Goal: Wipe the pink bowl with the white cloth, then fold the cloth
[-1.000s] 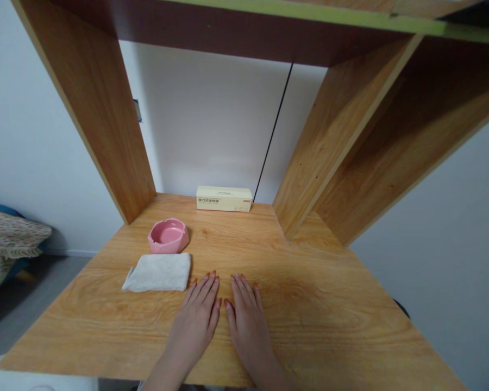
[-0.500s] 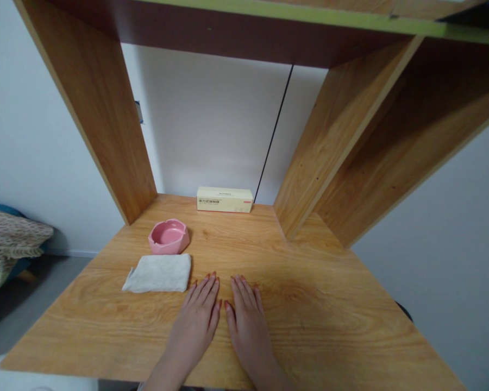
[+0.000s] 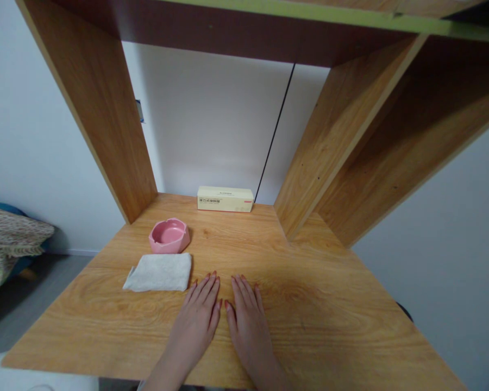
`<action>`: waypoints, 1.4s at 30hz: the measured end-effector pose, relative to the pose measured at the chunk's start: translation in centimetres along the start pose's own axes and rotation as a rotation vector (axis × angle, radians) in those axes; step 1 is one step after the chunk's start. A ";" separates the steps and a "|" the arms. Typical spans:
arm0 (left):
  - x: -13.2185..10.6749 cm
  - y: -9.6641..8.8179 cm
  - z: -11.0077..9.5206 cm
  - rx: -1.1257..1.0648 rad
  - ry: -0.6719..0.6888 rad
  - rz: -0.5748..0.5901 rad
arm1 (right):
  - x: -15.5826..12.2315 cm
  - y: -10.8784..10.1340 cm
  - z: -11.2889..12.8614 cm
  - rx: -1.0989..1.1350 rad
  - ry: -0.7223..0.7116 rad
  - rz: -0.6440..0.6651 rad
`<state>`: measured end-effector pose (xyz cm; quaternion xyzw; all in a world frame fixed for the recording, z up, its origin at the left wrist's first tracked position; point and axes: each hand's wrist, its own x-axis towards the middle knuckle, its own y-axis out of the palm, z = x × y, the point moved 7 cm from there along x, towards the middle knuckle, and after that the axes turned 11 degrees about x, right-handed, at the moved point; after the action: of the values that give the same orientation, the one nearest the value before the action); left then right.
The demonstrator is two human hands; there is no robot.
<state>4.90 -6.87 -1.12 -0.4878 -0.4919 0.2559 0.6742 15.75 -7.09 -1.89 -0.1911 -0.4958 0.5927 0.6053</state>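
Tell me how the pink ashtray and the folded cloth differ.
Color: the pink ashtray is pink all over, while the folded cloth is pale gray.
Shape: the pink ashtray is a faceted bowl with a raised rim; the folded cloth is a flat, roughly rectangular pad.
Place: the folded cloth is nearer the left hand than the pink ashtray.
Both rest on the wooden desk.

The left hand (image 3: pixel 193 320) and the right hand (image 3: pixel 249 325) are both bare, with slim, tapering fingers (image 3: pixel 204 293). From where I stand I can make out reddish-orange nails (image 3: pixel 227 304), painted by the look of them, their outlines slightly blurred. The left forearm (image 3: pixel 168 366) and the right forearm (image 3: pixel 269 373) show uncovered too, sleeveless as far as they're visible.
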 end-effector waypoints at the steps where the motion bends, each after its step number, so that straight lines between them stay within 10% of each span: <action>1: 0.0 0.0 0.0 -0.002 0.000 -0.002 | 0.0 0.0 0.0 0.005 0.002 -0.006; 42: 0.0 -0.1 0.1 -0.032 -0.004 0.004 | -0.1 -0.1 -0.2 0.043 0.021 -0.028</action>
<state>4.80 -6.90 -1.08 -0.4992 -0.4963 0.2502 0.6648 15.96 -7.13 -1.97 -0.1773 -0.4790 0.5928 0.6226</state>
